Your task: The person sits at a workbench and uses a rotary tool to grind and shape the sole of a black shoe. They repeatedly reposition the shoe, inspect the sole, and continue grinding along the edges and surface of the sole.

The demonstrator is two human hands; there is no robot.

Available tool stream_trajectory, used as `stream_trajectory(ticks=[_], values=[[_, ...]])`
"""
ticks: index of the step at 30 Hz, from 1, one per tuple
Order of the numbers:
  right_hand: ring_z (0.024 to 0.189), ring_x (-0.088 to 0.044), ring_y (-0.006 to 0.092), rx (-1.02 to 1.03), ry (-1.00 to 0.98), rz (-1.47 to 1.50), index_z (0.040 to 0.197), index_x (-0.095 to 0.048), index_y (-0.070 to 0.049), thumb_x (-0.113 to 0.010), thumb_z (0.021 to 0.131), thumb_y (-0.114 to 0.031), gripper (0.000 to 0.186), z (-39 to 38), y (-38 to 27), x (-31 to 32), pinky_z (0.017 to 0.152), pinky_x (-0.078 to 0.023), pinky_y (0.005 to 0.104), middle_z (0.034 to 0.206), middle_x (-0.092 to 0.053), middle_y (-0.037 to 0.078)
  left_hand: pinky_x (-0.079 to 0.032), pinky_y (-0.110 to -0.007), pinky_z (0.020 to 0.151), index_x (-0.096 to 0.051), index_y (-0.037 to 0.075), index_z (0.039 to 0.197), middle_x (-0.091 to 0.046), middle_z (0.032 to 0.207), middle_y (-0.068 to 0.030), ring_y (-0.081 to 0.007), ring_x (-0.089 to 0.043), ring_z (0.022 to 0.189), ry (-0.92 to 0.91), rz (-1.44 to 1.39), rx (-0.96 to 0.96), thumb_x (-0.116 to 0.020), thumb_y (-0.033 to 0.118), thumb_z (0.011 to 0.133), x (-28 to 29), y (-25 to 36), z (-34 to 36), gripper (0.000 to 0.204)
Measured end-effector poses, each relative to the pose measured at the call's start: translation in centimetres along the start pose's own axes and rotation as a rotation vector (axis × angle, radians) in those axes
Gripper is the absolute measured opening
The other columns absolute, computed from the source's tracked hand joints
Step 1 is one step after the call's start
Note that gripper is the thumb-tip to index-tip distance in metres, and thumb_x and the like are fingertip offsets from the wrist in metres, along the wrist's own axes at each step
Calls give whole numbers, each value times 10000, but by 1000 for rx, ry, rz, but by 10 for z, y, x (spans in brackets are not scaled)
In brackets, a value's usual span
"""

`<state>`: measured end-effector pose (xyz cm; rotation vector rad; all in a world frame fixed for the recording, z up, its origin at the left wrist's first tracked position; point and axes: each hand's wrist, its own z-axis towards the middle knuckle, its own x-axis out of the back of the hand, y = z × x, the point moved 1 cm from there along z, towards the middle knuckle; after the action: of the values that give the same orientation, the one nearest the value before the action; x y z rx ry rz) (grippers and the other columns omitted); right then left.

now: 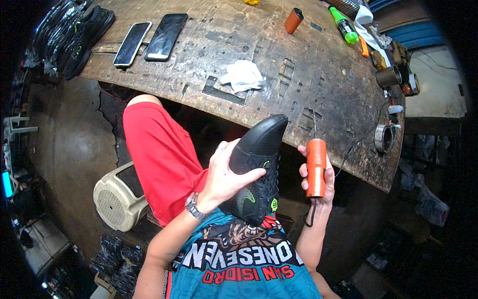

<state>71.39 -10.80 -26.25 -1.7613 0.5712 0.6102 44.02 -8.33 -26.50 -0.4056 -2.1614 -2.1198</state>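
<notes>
A black sneaker [264,139] with green accents and black laces stands tilted against my lap, toe toward the table. My left hand [224,172], with a metal watch at the wrist, grips its side, thumb across the lace area. In my right hand [326,182] is an awl [315,167] with a thick orange cylindrical handle. Its thin metal spike points away from me, over the table edge, and a black cord loop hangs from the near end. The awl is apart from the sneaker, to its right.
The worn wooden table [199,74] bears a crumpled white cloth [243,75], two phones [166,37], another orange cylinder [294,21], a green bottle [343,25] and a tape roll [383,138]. Plastic-wrapped black shoes [89,35] lie far left. A beige stool [117,197] stands left.
</notes>
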Motion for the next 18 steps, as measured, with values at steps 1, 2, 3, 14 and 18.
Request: stream_trajectory(ticks=[1, 2, 3, 14, 18], values=[[848, -673, 245, 17, 7, -57, 1552, -246, 2, -798, 883, -476, 990, 1, -2, -3, 547, -654, 318, 1451, -476, 277, -514, -399, 923, -623, 15, 1291, -653, 1104, -135, -281, -623, 1030, -4, 20, -10, -935, 285, 694, 0, 2, -1, 726], [850, -675, 246, 27, 40, -124, 1550, -246, 5, -818, 869, -467, 1007, 3, -5, -5, 549, -655, 320, 1439, -487, 275, -511, -401, 930, -603, 17, 1313, -645, 1118, -141, -286, -617, 1044, -1, 42, -33, -934, 295, 696, -1, 3, -2, 754], [858, -678, 219, 53, 55, -135, 1564, -248, 4, -849, 865, -314, 974, 5, -7, -7, 553, -647, 322, 1377, -542, 242, -508, -404, 937, -574, 21, 1339, -633, 1135, -149, -295, -611, 1054, 0, 55, -25, -933, 309, 700, -1, 4, -4, 788], [1147, -626, 364, 312, 443, -1656, 1433, -538, -8, -797, 847, -183, 664, 61, -35, -10, 1017, -505, 435, 1347, -575, 210, -509, -447, 895, -460, -44, 1395, -568, 1124, -223, -373, -596, 1035, -23, 204, -122, -935, 402, 706, -13, 9, -16, 949], [1244, -561, 388, 427, 468, -1781, 1403, -569, -36, -783, 882, -247, 601, 66, -38, -16, 1078, -442, 460, 1386, -542, 220, -528, -447, 852, -457, -47, 1400, -567, 1099, -223, -383, -608, 989, -13, 242, -140, -935, 425, 699, -17, 7, -17, 971]])
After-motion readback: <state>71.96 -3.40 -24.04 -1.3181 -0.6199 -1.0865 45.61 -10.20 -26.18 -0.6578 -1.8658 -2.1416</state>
